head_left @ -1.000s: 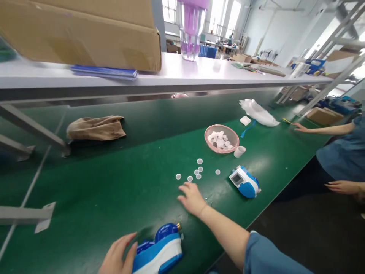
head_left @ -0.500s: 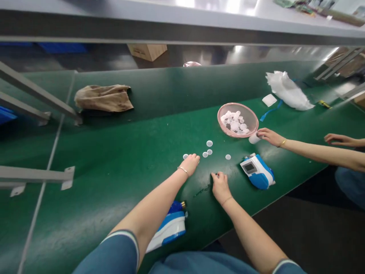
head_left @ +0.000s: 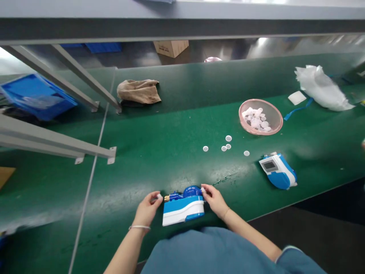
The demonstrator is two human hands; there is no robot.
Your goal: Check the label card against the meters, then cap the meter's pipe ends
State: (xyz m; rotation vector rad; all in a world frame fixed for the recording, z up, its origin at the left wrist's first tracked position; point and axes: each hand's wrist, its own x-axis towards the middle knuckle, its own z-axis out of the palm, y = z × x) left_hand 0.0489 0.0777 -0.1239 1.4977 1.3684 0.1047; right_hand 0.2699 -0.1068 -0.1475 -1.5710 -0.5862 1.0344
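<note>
Head view: both port ends of the blue-and-white water meter, lying at the near edge of the green table, are being capped. The left hand pinches a small white cap at the brass port; the right hand pinches another at the opposite end. Neither looks seated yet. Beyond the meter, loose translucent discs lie before a glossy pink bowl.
</note>
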